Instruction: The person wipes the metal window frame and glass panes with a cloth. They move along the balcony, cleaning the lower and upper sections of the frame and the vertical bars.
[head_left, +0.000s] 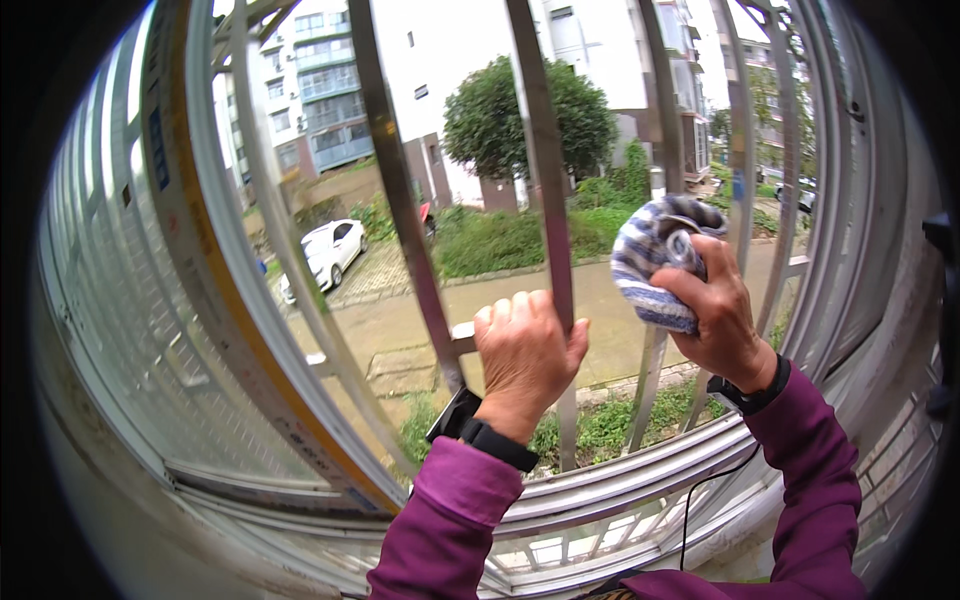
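My left hand (525, 349) is closed around a horizontal crossbar of the metal window bars, beside an upright bar (546, 172). To its right, my right hand (716, 315) holds a bunched blue, grey and white striped cloth (654, 270). The cloth is raised in front of another upright bar (664, 112); whether it touches the bar cannot be told. Both wrists wear black bands, below which are purple sleeves.
A sliding window sash (247, 300) with a taped frame edge stands at the left. The window track (622, 480) runs below my hands, with a thin black cable (686, 517) near it. Outside the bars are a white car (334, 251), a tree (570, 120) and buildings.
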